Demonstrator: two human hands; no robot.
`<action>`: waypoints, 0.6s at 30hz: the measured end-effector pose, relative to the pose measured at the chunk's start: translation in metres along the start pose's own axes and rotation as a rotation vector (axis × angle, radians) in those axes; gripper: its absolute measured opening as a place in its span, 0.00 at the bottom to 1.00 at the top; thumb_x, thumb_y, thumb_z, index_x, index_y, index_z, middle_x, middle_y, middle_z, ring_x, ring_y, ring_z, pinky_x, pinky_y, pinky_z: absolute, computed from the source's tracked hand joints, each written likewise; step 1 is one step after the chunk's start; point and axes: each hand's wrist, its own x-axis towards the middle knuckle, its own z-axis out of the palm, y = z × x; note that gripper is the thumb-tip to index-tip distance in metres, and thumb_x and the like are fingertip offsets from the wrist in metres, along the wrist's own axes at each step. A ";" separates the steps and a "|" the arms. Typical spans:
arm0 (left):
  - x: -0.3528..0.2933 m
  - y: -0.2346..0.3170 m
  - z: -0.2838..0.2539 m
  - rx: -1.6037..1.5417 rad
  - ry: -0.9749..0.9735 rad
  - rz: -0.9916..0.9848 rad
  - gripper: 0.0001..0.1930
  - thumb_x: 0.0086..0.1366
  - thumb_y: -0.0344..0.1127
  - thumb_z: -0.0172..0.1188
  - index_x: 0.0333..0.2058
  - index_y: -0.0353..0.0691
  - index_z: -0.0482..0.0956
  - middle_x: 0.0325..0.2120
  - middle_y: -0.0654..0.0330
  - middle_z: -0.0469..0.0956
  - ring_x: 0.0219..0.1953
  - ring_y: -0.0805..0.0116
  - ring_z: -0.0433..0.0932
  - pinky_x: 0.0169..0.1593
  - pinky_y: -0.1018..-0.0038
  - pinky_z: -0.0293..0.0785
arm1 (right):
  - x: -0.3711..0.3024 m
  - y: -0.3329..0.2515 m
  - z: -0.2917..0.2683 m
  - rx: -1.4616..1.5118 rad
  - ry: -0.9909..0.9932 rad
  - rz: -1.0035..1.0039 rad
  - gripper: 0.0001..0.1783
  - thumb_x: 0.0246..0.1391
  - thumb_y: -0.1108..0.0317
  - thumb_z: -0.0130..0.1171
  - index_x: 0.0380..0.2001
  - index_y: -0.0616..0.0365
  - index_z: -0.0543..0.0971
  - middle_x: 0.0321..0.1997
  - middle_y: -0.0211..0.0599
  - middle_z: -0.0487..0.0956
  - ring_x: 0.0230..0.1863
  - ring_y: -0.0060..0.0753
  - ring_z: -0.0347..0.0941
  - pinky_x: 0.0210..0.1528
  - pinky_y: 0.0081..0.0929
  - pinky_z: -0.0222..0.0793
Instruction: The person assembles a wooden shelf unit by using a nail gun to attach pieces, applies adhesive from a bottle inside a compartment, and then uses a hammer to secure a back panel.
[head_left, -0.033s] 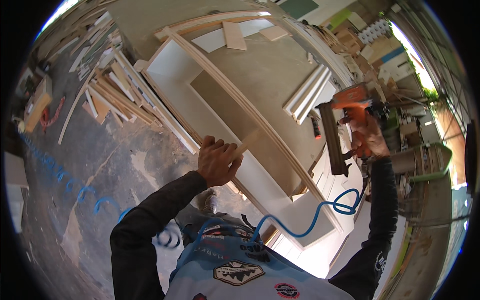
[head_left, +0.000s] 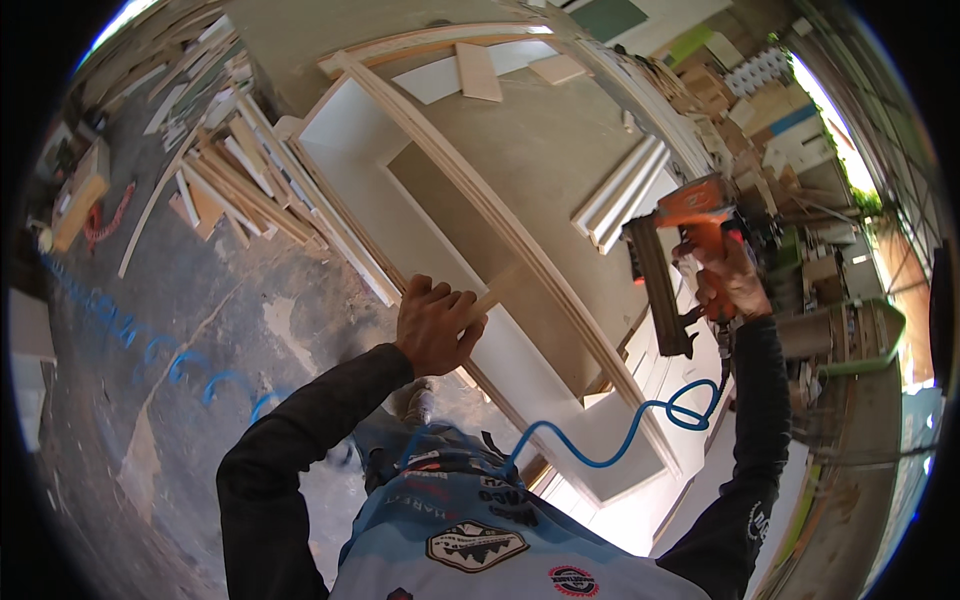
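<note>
My left hand point(head_left: 437, 325) is closed around a short thin wooden strip point(head_left: 487, 304), held over the near left side of a long white box-like cabinet frame point(head_left: 515, 253) with pale plywood edges. The strip's far end looks blurred. On the right, my right hand point(head_left: 735, 275) grips an orange and black nail gun point(head_left: 692, 205) by its handle, raised beyond the frame's right side with its long dark magazine towards the frame. From the handle's base a blue air hose point(head_left: 600, 464) loops back across the frame towards my waist.
Loose wood strips point(head_left: 235, 185) are piled on the concrete floor point(head_left: 215, 300) at left, near a coiled blue hose point(head_left: 185, 370). White-edged lengths point(head_left: 620, 190) and a plywood offcut point(head_left: 478, 72) lie beyond the frame. Stacked boards and cartons point(head_left: 705, 88) crowd the far right.
The nail gun has shifted slightly left and now mostly covers a small orange-and-black object behind it. My left hand stays nearly where it was, holding the strip.
</note>
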 end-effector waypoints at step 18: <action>-0.012 0.007 0.003 -0.028 0.040 -0.035 0.10 0.56 0.37 0.66 0.34 0.40 0.78 0.22 0.60 0.79 0.27 0.63 0.75 0.43 0.62 0.62 | 0.093 0.041 0.044 0.199 -0.399 0.240 0.30 0.62 0.68 0.60 0.64 0.59 0.63 0.48 0.45 0.78 0.16 0.15 0.61 0.18 0.20 0.66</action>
